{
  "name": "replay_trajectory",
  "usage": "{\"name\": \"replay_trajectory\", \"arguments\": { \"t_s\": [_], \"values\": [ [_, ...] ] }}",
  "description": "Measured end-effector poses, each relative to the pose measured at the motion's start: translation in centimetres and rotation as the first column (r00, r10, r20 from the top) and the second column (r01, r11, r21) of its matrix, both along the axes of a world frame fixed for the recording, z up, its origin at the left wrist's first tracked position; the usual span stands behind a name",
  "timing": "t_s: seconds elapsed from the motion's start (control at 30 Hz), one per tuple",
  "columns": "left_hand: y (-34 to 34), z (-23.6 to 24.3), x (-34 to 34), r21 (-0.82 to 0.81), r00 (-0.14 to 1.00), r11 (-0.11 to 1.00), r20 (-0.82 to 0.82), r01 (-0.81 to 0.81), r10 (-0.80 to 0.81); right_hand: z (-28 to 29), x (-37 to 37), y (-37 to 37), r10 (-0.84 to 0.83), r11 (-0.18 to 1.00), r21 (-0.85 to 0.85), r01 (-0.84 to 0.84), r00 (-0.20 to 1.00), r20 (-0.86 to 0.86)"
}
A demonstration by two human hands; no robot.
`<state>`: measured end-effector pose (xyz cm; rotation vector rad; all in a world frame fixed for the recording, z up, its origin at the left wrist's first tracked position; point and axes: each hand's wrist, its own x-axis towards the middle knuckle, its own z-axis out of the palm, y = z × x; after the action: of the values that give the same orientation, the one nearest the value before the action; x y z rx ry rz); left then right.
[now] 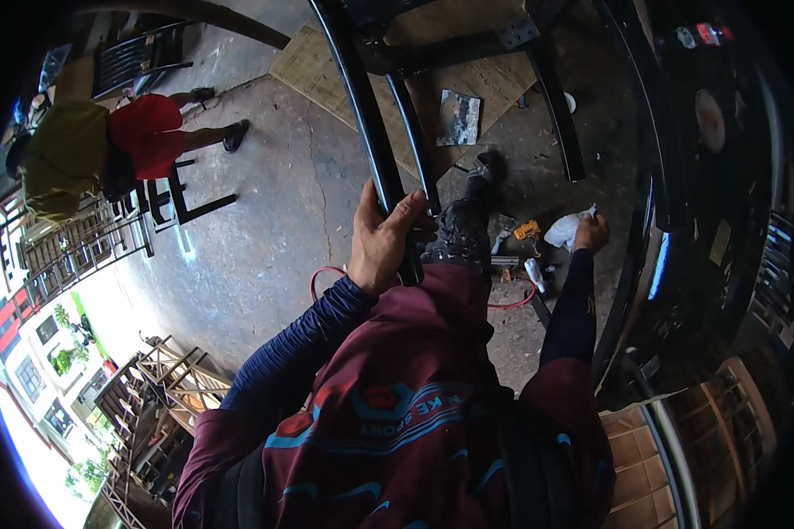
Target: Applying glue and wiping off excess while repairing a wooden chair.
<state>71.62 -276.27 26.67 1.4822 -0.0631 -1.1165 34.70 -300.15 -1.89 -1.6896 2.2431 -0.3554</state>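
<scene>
My left hand (381,236) is closed round a glossy black chair leg (362,97), near the leg's lower end, with the thumb lying across it. The leg belongs to a dark chair frame (450,55) that lies tipped over in front of me. Off to the right and low down, my right hand (592,234) is closed at the edge of a crumpled white bag or cloth (563,232); its exact kind cannot be made out. Beside that lie a yellow tool or block (527,230) and a small white bottle (535,271).
A plywood sheet (313,66) lies on the concrete floor beneath the frame, with a stained square sheet (459,117) on it. A red hose (324,271) curves by my legs. Dark furniture (653,115) stands close at right. Another person (71,154) bends over black frames at left.
</scene>
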Motion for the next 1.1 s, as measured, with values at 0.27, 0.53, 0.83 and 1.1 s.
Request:
{"name": "replay_trajectory", "arguments": {
  "t_s": [0.27,0.53,0.83,1.1],
  "values": [
    [0.8,0.9,-0.3,0.115,1.0,0.993,0.021,0.002,-0.005,1.3,-3.5,-3.3,0.13,0.989,0.088,-0.123,0.988,-0.083],
    [1.3,0.0,0.2,0.066,0.999,0.998,-0.047,0.008,-0.005,-1.4,-7.0,-2.8,0.308,0.947,0.13,-0.295,0.947,-0.089],
    [12.5,-5.8,9.9,0.452,0.95,0.846,-0.008,0.282,-0.312,3.5,-2.6,6.5,0.31,0.945,0.094,-0.312,0.95,0.04],
    [7.3,-10.3,16.7,0.361,0.605,0.541,-0.089,0.76,-0.791,8.8,-1.5,10.6,0.055,0.993,-0.106,-0.052,0.998,0.026]
  ]
}}
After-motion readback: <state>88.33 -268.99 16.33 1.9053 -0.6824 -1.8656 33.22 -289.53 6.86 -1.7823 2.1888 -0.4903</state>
